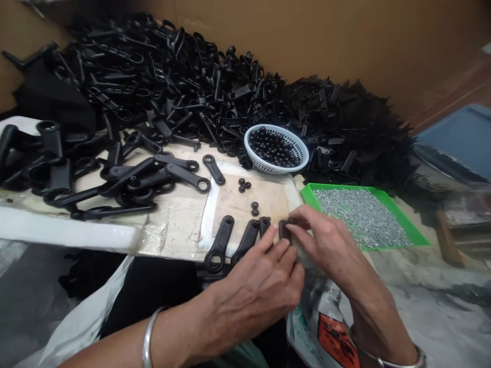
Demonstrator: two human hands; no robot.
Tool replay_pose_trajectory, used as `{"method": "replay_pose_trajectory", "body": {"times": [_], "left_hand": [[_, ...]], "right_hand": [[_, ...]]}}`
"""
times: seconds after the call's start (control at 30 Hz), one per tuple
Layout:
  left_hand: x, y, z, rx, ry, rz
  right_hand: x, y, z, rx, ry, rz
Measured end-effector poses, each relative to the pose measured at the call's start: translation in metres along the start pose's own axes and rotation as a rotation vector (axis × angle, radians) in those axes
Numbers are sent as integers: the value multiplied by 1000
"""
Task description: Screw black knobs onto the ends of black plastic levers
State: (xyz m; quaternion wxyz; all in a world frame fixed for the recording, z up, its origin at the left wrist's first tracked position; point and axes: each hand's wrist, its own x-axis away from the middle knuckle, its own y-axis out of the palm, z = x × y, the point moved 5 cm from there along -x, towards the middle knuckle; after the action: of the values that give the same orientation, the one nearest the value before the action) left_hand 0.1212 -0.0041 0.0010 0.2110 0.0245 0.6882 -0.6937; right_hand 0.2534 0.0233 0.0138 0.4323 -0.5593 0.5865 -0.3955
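Note:
Several black plastic crank arms stand in a row at the near edge of the board; the leftmost crank arm shows a ring at its lower end. My left hand lies over the right part of this row, fingers curled round a black crank arm that is mostly hidden. At that arm's upper end, my right hand has thumb and forefinger pinched together. Whatever sits between those fingertips is too small or covered to make out. Just beyond the hands, a few small black balls lie on the board.
A pale blue basket holds many black balls. To the right, a green tray contains small silver metal pins or screws. Loose crank arms lie at left, and a large heap of black parts rises behind. A blue bin stands far right.

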Motion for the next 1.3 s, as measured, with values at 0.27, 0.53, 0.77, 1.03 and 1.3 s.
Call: {"method": "replay_pose_trajectory", "body": {"times": [0.27, 0.53, 0.77, 1.03, 1.3], "left_hand": [[26, 2, -13, -95, -69, 167], [30, 1, -15, -87, -49, 151], [30, 2, -16, -54, -80, 122], [31, 3, -16, -38, -92, 129], [30, 4, -16, -4, -114, 115]], "right_hand": [[-17, -8, -16, 87, -181, 74], [-57, 13, -52, 239, -166, -270], [-57, 9, -46, 148, -157, -198], [-20, -12, -27, -241, -162, 50], [-10, -17, -22, -274, -203, 73]]}}
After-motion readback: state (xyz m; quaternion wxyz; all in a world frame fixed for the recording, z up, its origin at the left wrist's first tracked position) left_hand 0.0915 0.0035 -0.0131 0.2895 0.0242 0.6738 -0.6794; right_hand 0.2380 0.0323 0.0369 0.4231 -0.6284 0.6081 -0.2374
